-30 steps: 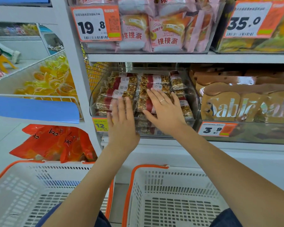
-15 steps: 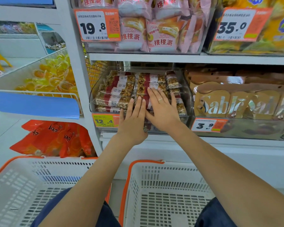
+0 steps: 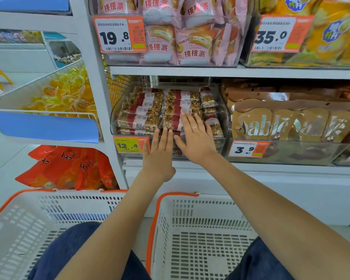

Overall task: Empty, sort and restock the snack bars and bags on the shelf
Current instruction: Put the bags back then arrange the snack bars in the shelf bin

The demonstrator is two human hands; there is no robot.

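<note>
Two flat, released grips | left hand point(image 3: 160, 158) below snack bars point(image 3: 148, 112) | right hand point(image 3: 196, 140) on them

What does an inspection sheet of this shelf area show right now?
Surface: white shelf above the floor.
Job's things: nut bars stacked in a clear bin; two baskets below, nothing seen inside.
Clutter: nothing seen.
Hands: left hand flat at the bin front; right hand flat on the bars, ring on one finger.
Cables: nothing seen.
Surroundings: pink bags above, brown bags to the right, orange bags lower left, price tags.
</note>
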